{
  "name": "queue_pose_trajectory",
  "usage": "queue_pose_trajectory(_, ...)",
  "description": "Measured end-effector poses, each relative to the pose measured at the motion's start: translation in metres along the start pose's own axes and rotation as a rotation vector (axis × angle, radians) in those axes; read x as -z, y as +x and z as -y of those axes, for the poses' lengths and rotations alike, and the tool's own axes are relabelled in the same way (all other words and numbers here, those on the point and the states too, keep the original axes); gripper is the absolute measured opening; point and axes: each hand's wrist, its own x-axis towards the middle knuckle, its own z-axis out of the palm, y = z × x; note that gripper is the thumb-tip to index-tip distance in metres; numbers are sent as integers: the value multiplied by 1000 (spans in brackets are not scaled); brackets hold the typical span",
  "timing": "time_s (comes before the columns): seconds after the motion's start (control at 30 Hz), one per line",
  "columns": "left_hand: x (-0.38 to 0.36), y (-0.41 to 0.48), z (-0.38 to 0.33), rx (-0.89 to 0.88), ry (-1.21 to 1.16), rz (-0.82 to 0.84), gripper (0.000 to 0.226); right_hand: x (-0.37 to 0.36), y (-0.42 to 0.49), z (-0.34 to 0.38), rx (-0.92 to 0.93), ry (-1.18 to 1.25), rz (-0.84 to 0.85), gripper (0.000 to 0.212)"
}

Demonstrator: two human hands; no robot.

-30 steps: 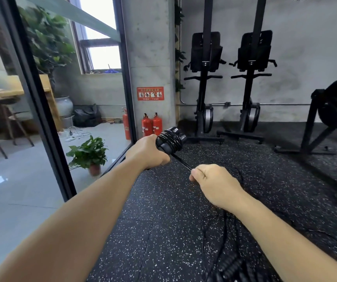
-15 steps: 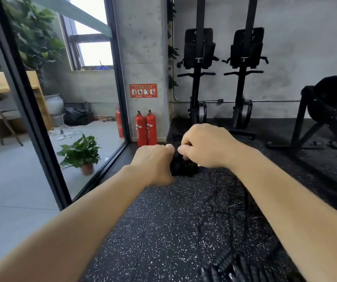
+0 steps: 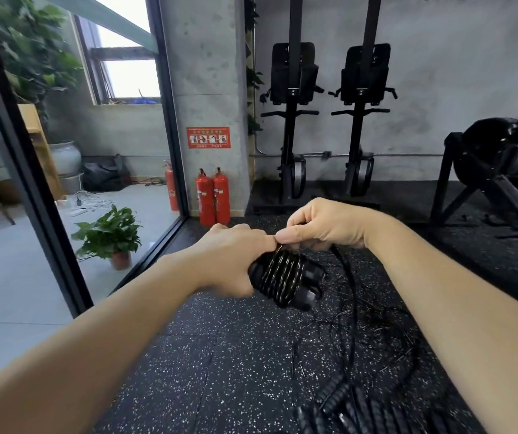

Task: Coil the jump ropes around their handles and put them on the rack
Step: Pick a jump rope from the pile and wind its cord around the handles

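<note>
Winding, midway by the look. Grips the rope-wrapped handles (image 3: 309,300) in the left hand (image 3: 232,261); pinches the rope (image 3: 274,277) with the right hand (image 3: 323,227) just above the coil, over the floor (image 3: 220,371). Probably needs another snug turn next.

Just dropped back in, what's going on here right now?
A person is winding a black jump rope around its handles. The left hand grips the handles at one end. The right hand pinches the rope just above the coil. Several turns are on, and the loose rope trails down to the rubber floor. A pile of rope lies at the bottom edge. No rack is in view.
</note>
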Motion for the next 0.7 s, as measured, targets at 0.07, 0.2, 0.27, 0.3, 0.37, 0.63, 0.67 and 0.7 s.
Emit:
queue_pose_trajectory(0.07,0,-2,-1,-31,-110,-34,25,-2,1,-10,13,79,-17,28)
queue_pose_trajectory(0.2,-5,-4,-3,-36,-264,-107,44,-7,2,-27,36,268,-24,32)
queue_pose_trajectory(0.27,-8,-3,-1,3,-317,-157,60,-12,0,-33,30,357,-25,29)
queue_pose_trajectory(0.3,-10,-2,-1,16,-359,-176,68,-14,-1,-37,28,379,-45,27)
queue_pose_trajectory(0.37,-12,-1,-3,23,-507,-191,84,-21,-3,-48,17,363,-129,47)
queue_pose_trajectory(0.63,-8,11,-6,260,-1045,-194,22,-45,1,-70,-3,470,-327,23)
queue_pose_trajectory(0.67,-5,13,-2,339,-1111,-210,19,-46,0,-74,9,492,-388,15)
queue_pose_trajectory(0.7,-3,14,4,411,-1188,-226,16,-47,-1,-76,21,497,-449,9)
